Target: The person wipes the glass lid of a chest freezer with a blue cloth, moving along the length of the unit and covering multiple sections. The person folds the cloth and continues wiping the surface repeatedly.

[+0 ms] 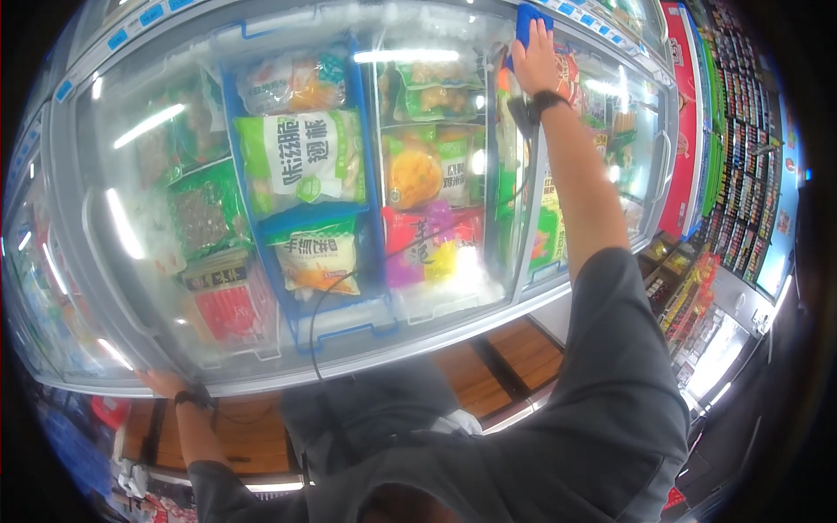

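My right hand (534, 65) reaches to the far edge of a chest freezer with a glass top (436, 327). Its fingers press on a blue cloth (527, 24) at the back of the glass. Near the front left corner, my left hand (163, 382) rests on the freezer's front rim, fingers stretched over it; they show only in part. Under the glass lie a green and white bag (302, 161) in a blue basket (373, 205), a purple and red bag (433, 244) and a red pack (228, 301).
A thin black cable (313, 336) hangs across the front of the glass. Wooden panels (497, 366) show below the front rim. To the right stand a red panel (677, 131) and tall shelves of small goods (745, 174). Another freezer section (52, 288) adjoins on the left.
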Tool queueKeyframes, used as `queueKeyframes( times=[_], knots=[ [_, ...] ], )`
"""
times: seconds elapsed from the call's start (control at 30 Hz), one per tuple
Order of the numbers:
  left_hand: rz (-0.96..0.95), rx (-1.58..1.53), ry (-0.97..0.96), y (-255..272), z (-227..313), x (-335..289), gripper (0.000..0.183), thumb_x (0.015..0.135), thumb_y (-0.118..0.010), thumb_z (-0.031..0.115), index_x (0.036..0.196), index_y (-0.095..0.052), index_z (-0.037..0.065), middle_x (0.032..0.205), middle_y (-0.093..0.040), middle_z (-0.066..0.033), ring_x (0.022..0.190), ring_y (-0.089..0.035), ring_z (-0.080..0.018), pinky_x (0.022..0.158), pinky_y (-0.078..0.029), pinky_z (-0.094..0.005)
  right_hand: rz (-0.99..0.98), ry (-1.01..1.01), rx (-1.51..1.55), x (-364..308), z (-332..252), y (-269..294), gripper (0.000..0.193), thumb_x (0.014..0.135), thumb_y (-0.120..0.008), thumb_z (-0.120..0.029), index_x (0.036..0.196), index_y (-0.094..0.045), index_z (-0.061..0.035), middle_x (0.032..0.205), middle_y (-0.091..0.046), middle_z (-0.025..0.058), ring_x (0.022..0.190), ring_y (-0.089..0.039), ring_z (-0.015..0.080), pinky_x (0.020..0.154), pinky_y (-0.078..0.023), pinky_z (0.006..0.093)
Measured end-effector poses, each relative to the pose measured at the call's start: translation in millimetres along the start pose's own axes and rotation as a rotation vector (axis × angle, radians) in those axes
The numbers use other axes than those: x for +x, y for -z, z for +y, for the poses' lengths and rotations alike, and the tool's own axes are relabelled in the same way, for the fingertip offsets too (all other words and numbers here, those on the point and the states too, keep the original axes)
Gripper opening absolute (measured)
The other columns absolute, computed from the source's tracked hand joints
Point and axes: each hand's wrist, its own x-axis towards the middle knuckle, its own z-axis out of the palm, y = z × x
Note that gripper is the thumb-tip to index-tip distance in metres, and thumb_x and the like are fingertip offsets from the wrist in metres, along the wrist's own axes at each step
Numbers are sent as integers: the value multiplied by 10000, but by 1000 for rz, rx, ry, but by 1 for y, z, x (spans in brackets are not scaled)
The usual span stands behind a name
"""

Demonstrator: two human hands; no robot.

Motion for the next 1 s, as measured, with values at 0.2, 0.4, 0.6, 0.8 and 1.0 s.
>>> queueKeyframes(
  times=[0.2, 0.4, 0.6, 0.8, 1.0],
  knots=[
    [-54, 49, -28, 7, 16, -5, 537, 1073, -328, 132, 1589, -302, -14, 1619, -354, -246, 1481, -372, -396, 1252, -280, -443, -211, 213, 72, -201, -41, 75, 704, 963, -542, -196, 1583, -301, 35, 1665, -268, 245, 1538, -210, 488, 1254, -202, 540],
    [-54, 68, -45, 6, 6, 0, 529, 1065, -347, 131, 1572, -327, -19, 1598, -376, -260, 1460, -387, -417, 1233, -297, -458, -370, 84, 69, -335, -62, 111, 782, 854, -577, -215, 1548, -341, 58, 1642, -300, 268, 1527, -227, 512, 1236, -181, 607],
    [-46, 24, -92, 3, -24, 11, 564, 1020, -369, 163, 1552, -359, -25, 1560, -416, -265, 1417, -429, -419, 1200, -332, -466, -298, 295, 56, -198, -32, 83, 761, 878, -543, -139, 1586, -312, 19, 1659, -287, 244, 1534, -235, 486, 1256, -198, 550],
    [-32, -50, -13, 1, -11, 7, 565, 1014, -379, 195, 1536, -390, -21, 1538, -443, -259, 1397, -457, -410, 1189, -348, -458, -144, 397, 73, 15, -28, 19, 687, 995, -533, -276, 1595, -306, -32, 1663, -292, 201, 1533, -250, 441, 1245, -241, 493],
    [-42, 2, 3, 3, -11, 9, 556, 1019, -386, 158, 1539, -379, -39, 1554, -439, -259, 1420, -437, -413, 1205, -328, -452, -192, 517, 7, -17, -52, 19, 721, 972, -558, -250, 1616, -282, -81, 1694, -235, 182, 1561, -180, 438, 1256, -196, 528]
  ],
)
